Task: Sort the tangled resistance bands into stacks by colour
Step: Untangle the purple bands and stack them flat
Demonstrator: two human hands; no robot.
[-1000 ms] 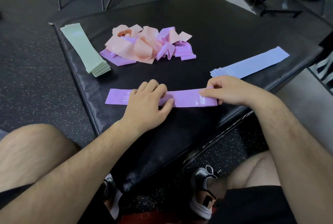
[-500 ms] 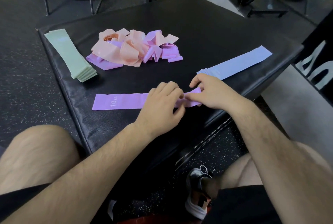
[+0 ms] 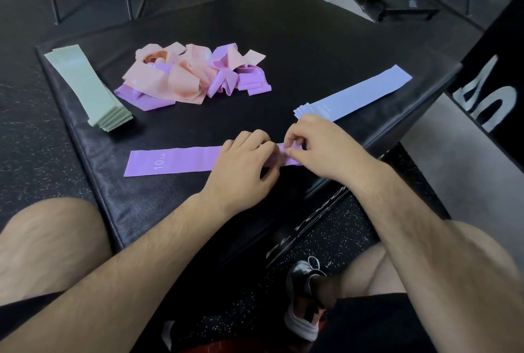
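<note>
Both hands meet mid-frame: right hand (image 3: 320, 151) pinches the purple band (image 3: 175, 161) at its end, left hand (image 3: 243, 167) curls onto it, beside the mat (image 3: 312, 49) edge at lower right.

I sit before a black padded vinyl worktop (image 3: 283, 40). On its left edge lies a stack of flat pale green bands (image 3: 85, 88), further back a tangled heap of peach and purple bands (image 3: 184, 77), at the right a stack of flat pale blue bands (image 3: 357, 94), and nearest to me one flat purple band (image 3: 175, 161) marked "10 LB".
</note>
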